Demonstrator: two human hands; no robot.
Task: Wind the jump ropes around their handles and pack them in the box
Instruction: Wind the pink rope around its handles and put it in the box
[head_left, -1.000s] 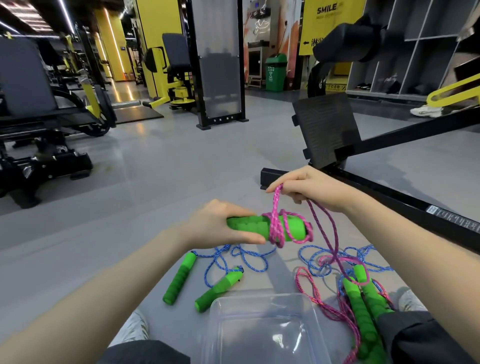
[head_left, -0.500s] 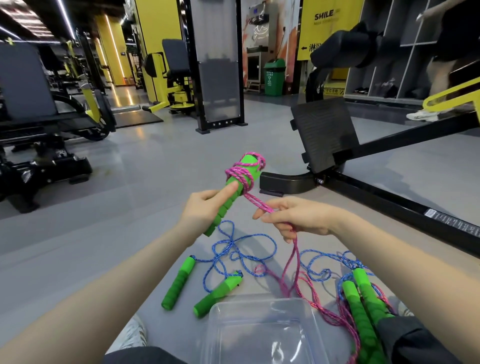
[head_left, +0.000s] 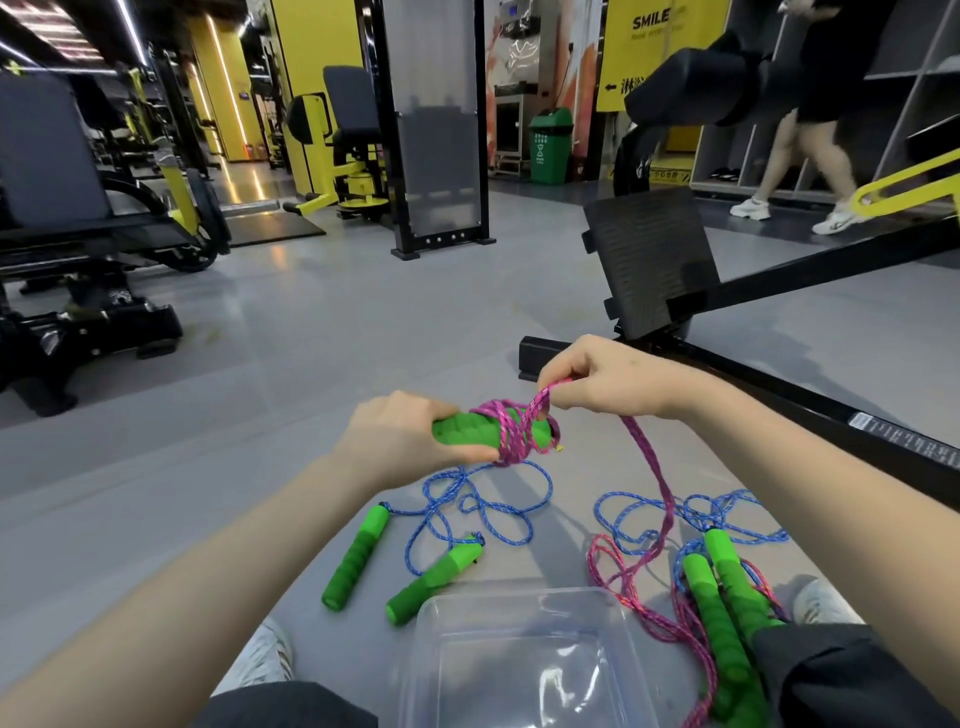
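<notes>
Winding is midway: the left hand grips the green handle, and the right hand pinches the pink rope just beyond it. The next loop likely needs slack drawn up from below the right hand.

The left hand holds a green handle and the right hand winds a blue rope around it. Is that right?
Only the colour is wrong: the head view shows the right hand winding a pink rope, not blue, around the green handle held by the left hand.

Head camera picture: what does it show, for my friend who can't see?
The left hand grips a green handle while the right hand pinches the pink rope wound around it. A blue rope and a clear box lie on the grey floor.
</notes>
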